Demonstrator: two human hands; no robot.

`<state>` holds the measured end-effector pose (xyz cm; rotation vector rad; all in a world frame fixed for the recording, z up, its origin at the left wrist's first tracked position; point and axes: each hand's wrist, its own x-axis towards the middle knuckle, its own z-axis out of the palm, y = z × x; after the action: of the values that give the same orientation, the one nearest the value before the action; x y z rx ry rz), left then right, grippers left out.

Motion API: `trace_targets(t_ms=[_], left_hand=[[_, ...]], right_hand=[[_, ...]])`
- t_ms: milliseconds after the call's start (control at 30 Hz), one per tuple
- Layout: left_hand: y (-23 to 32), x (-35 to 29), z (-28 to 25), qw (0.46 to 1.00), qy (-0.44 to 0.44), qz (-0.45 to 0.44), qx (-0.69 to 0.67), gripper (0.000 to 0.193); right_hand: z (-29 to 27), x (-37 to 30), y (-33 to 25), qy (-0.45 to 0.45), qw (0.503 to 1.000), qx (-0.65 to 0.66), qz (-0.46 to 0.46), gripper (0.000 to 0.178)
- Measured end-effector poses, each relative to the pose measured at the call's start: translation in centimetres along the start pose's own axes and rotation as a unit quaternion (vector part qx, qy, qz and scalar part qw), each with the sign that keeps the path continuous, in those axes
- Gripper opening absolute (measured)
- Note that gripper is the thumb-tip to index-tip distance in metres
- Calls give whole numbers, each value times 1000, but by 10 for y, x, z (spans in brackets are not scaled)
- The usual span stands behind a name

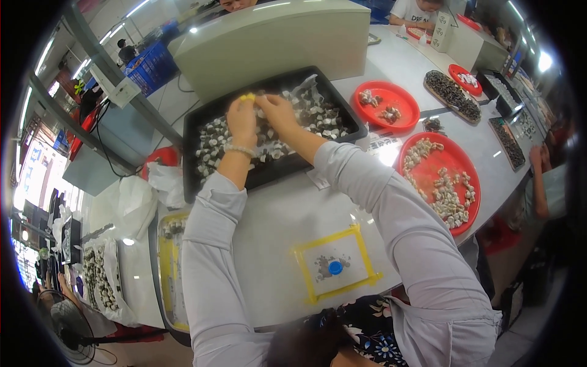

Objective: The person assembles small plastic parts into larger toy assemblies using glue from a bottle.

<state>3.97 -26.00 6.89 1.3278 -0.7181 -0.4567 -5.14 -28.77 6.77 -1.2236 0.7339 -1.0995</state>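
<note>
Dark hair [306,342] below, both hands [260,116] over black tray [195,122].

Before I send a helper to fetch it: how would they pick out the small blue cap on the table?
Start from the pale table, at its near edge, close to the person's body. There a white square outlined in yellow tape lies apart from the trays. The blue cap sits in its middle on a dark smudge, the only blue thing on the tabletop; the red trays hold only pale pieces.
</note>
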Motion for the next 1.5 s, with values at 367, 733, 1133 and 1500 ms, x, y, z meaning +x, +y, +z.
trace_targets(t_ms=[367,733,1133,1500], left_hand=[[60,-75,-39,998,19,64,5,36],[-6,-196,-79,994,103,36,-30,31],[-56,-225,-103,982,119,116,86,30],[-14,-265,-117,997,4,-69,-37,36]], right_hand=[[11,-82,-38,-14,997,47,-55,41],[-10,-179,47,-61,996,-47,-49,44],[-21,-197,47,-117,932,-277,-204,35],[-30,-181,38,-272,799,-463,-270,32]])
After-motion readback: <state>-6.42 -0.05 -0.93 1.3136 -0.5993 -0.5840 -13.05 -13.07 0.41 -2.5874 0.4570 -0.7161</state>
